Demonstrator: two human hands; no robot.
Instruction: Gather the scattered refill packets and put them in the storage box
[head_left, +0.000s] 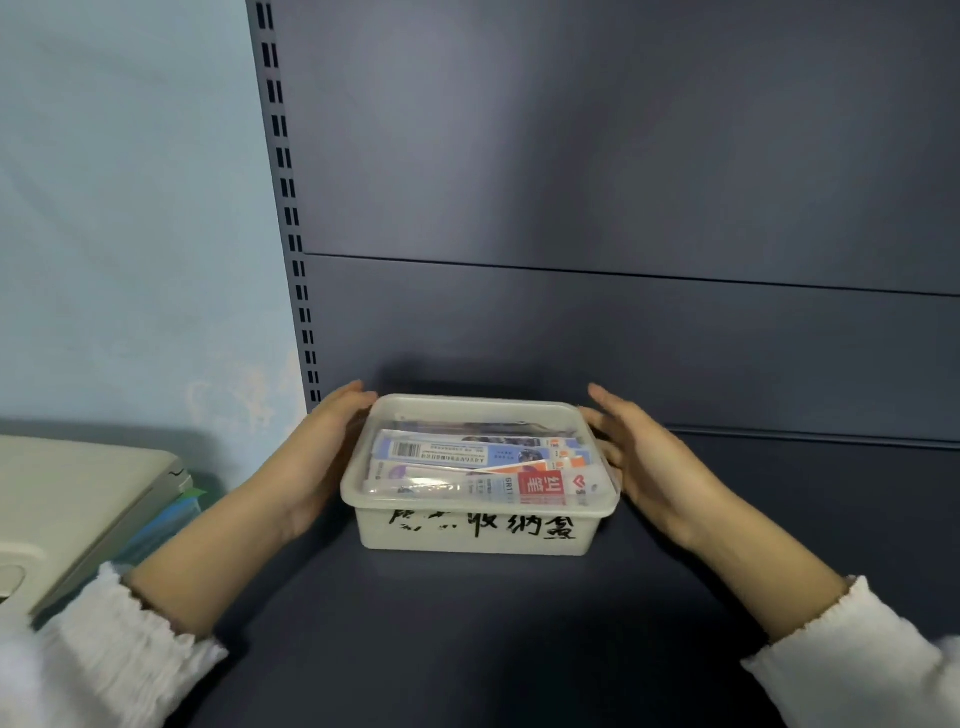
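Between the left hand (317, 457) and right hand (644, 462): translucent storage box (475, 535), lidded, black handwritten characters on front, refill packets (478, 467) stacked inside. Both hands open, flat against its sides, gripping nothing. Dark shelf (467, 639) lies bare in front; back panel (623, 338) close behind.

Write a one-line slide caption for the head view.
Both hands, left hand and right hand, flank a lidded storage box of refill packets on a dark shelf.

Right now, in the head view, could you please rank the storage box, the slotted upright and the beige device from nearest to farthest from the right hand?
1. Storage box, just left of the right hand.
2. Slotted upright, back left.
3. Beige device, far left.
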